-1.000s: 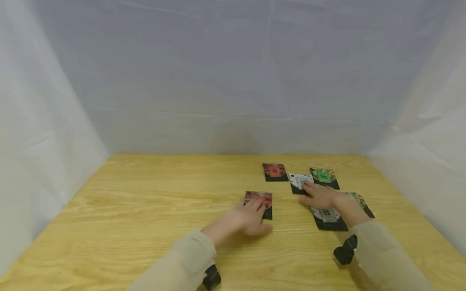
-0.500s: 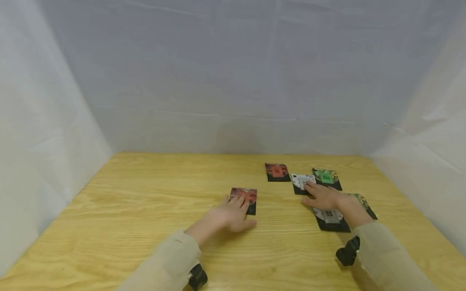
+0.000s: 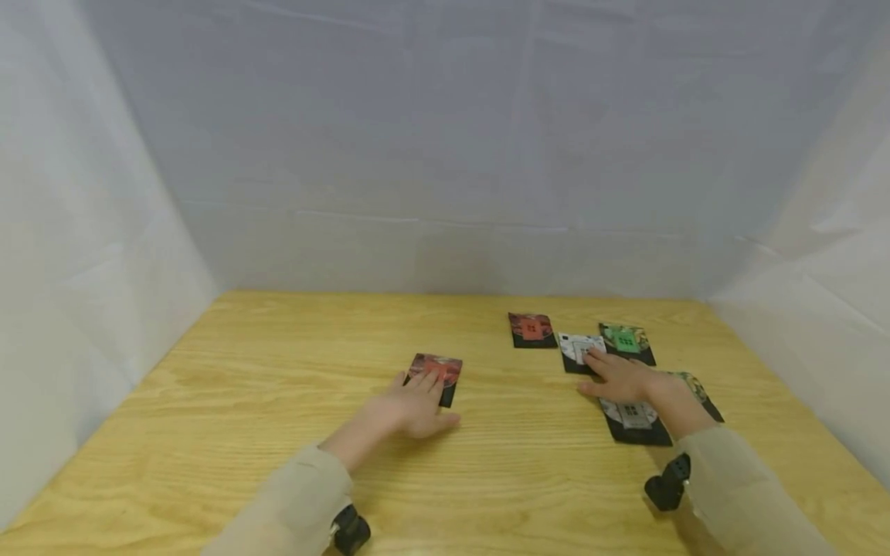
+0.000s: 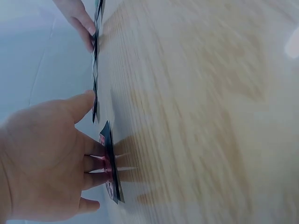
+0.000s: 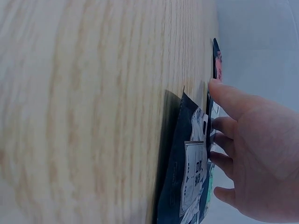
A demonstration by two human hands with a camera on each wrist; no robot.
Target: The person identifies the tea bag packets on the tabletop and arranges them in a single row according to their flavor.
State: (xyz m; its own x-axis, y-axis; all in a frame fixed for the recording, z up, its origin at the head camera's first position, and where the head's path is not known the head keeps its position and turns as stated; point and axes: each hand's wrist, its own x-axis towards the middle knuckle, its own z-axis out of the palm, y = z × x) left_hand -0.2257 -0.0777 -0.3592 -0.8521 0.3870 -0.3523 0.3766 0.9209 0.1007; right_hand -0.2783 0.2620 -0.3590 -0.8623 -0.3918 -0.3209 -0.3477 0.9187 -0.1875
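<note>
My left hand (image 3: 412, 411) rests its straight fingers on a flat red-and-black packet (image 3: 448, 372) near the middle of the table. In the left wrist view the fingertips press that packet's face. Over to the right, my right hand (image 3: 619, 378) lies with extended fingers touching a white-and-black packet (image 3: 572, 349). Below this hand is another white-and-black packet (image 3: 634, 421), whose label (image 5: 192, 175) shows in the right wrist view. Partly covered by the right forearm is a green-and-black packet (image 3: 702, 394).
A second red-and-black packet (image 3: 531, 330) lies at the back, left of the far white one. Behind the right hand is another green-and-black packet (image 3: 628, 341). White sheeting (image 3: 445, 255) closes off the wooden table (image 3: 264, 371) at the back and both sides.
My left hand has slid leftward and slightly away from me, and the red-and-black packet under its fingers has moved with it. The right hand stays on the white-and-black packet.
</note>
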